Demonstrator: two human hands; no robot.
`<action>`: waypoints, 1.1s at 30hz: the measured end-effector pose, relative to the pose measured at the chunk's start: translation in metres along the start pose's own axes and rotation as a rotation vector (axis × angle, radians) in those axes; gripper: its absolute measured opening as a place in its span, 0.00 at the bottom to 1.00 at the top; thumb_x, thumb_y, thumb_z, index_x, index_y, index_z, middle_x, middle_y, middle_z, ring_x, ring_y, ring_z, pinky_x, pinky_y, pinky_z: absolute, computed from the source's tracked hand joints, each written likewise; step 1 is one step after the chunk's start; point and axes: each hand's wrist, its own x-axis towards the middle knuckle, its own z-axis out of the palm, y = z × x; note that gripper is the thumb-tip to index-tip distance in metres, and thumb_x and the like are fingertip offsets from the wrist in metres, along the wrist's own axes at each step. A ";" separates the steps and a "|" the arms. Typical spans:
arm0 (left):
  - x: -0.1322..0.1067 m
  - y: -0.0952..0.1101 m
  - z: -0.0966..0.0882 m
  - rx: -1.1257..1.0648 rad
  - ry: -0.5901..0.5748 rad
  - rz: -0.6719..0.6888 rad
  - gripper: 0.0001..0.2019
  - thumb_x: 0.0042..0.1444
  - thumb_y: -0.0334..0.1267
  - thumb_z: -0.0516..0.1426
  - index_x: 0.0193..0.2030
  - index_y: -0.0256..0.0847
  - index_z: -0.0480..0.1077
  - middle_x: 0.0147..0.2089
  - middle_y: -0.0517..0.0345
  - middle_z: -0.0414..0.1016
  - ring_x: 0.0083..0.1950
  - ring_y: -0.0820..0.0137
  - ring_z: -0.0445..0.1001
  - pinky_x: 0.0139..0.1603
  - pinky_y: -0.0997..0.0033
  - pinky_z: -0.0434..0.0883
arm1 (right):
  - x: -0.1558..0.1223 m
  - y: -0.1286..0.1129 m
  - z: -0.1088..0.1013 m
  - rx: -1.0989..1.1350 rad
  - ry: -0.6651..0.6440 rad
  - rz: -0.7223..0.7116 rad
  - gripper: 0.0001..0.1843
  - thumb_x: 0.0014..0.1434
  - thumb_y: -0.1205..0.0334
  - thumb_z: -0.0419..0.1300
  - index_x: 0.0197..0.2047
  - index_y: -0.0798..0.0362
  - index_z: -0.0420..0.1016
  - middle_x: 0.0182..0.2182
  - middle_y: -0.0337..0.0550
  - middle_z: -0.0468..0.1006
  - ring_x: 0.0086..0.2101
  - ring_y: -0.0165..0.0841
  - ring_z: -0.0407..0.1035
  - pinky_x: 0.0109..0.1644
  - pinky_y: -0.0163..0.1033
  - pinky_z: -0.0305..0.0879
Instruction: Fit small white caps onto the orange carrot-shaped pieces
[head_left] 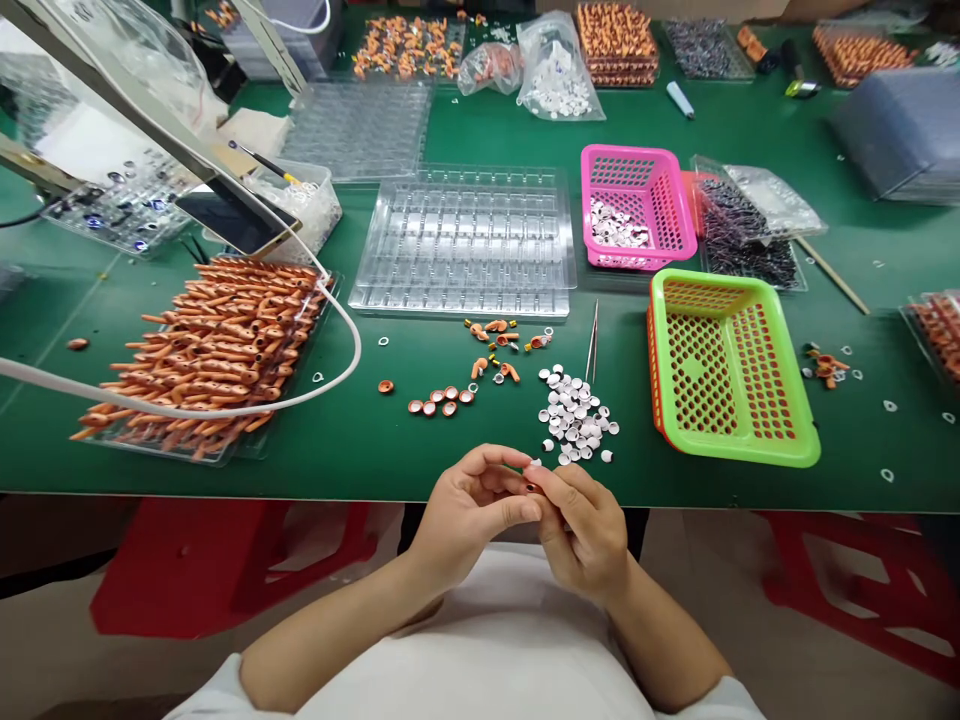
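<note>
My left hand (466, 512) and my right hand (586, 528) meet at the table's front edge, their fingertips pinched together. Between them is a small orange-brown piece (533, 488) with a dark spot, mostly covered by the fingers. A bit of a white cap (535, 462) shows at the fingertips just above it. Right beyond my right hand lies a loose pile of small white caps (576, 415). Several brown round cups with pale insides (449, 408) lie beyond my left hand. Farther back are small orange curved parts (480, 368) and metal tweezers (592, 342).
A green basket (795, 400) stands to the right, a pink basket (679, 200) behind it. At the left, trays of orange-brown parts (217, 350) are stacked, crossed by a white cable (352, 350). A clear plastic tray (465, 245) lies mid-table. Red stools (180, 570) stand below.
</note>
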 end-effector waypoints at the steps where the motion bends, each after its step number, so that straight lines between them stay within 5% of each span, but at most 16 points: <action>1: 0.000 0.002 0.000 0.013 -0.012 0.002 0.17 0.45 0.30 0.71 0.41 0.39 0.73 0.31 0.59 0.80 0.34 0.74 0.78 0.38 0.77 0.76 | 0.002 0.000 -0.001 0.020 0.000 0.008 0.26 0.63 0.75 0.54 0.64 0.54 0.63 0.38 0.48 0.75 0.33 0.33 0.70 0.32 0.36 0.70; 14: 0.001 0.002 -0.008 0.017 -0.110 0.009 0.22 0.46 0.32 0.71 0.47 0.39 0.71 0.34 0.57 0.79 0.37 0.69 0.78 0.43 0.68 0.77 | 0.008 -0.007 -0.012 0.032 -0.052 0.062 0.25 0.63 0.74 0.59 0.62 0.50 0.67 0.38 0.45 0.75 0.32 0.30 0.69 0.33 0.34 0.68; 18: -0.002 0.006 -0.010 0.123 -0.117 0.028 0.23 0.48 0.33 0.70 0.50 0.40 0.70 0.34 0.56 0.80 0.36 0.70 0.78 0.42 0.71 0.76 | 0.003 -0.006 -0.010 0.207 0.048 0.306 0.18 0.65 0.70 0.58 0.56 0.48 0.74 0.38 0.44 0.76 0.34 0.30 0.69 0.35 0.34 0.67; 22: -0.003 0.006 -0.009 0.372 -0.032 0.206 0.18 0.51 0.35 0.67 0.48 0.41 0.73 0.37 0.56 0.80 0.40 0.69 0.78 0.42 0.73 0.76 | 0.000 -0.002 -0.007 0.706 0.265 0.732 0.11 0.65 0.57 0.60 0.47 0.50 0.81 0.27 0.39 0.70 0.23 0.23 0.60 0.24 0.29 0.56; 25: 0.003 0.005 -0.004 0.549 0.005 0.404 0.12 0.52 0.35 0.67 0.44 0.42 0.76 0.38 0.56 0.79 0.39 0.70 0.77 0.42 0.73 0.75 | 0.002 -0.001 -0.003 0.955 0.330 0.901 0.16 0.59 0.52 0.66 0.43 0.56 0.82 0.23 0.37 0.67 0.21 0.21 0.58 0.23 0.28 0.53; 33: 0.006 0.008 -0.001 0.851 -0.096 0.792 0.04 0.60 0.37 0.60 0.40 0.48 0.76 0.36 0.62 0.79 0.35 0.70 0.78 0.38 0.75 0.75 | 0.010 -0.014 0.014 1.073 0.429 0.989 0.23 0.48 0.46 0.72 0.37 0.58 0.83 0.25 0.43 0.74 0.20 0.21 0.58 0.20 0.26 0.49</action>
